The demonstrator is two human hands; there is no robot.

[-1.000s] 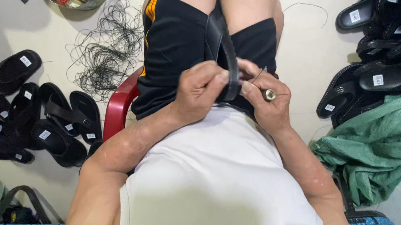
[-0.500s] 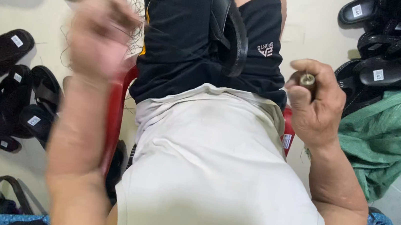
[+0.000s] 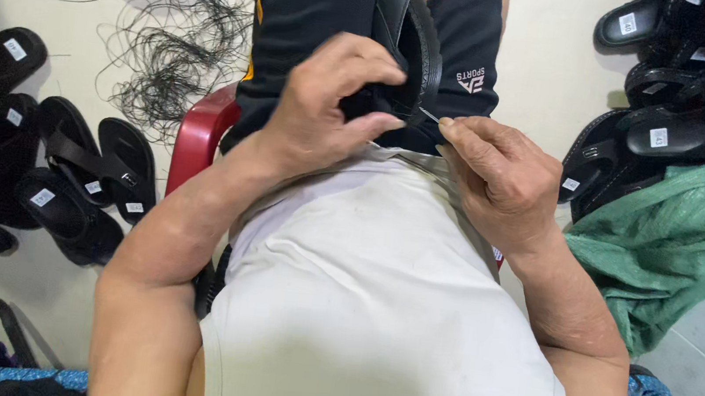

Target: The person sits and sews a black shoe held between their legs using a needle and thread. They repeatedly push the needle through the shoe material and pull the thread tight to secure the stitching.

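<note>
Fingers of left hand [image 3: 327, 111] grip black sandal [image 3: 405, 45]; right hand [image 3: 501, 175] pinches thin needle [image 3: 429, 115].

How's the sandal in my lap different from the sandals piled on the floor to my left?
The sandal in the lap stands on edge, gripped by the left hand while the right hand holds a needle to it. The floor sandals lie loose and untouched, white stickers showing. Both are black.

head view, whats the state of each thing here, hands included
left hand: gripping the sandal
right hand: pinching the needle
sandal: held on the lap, edge up
needle: tip at the sandal's edge
thread: loose tangle on the floor
sandals: piled on the floor
green cloth: crumpled
</note>
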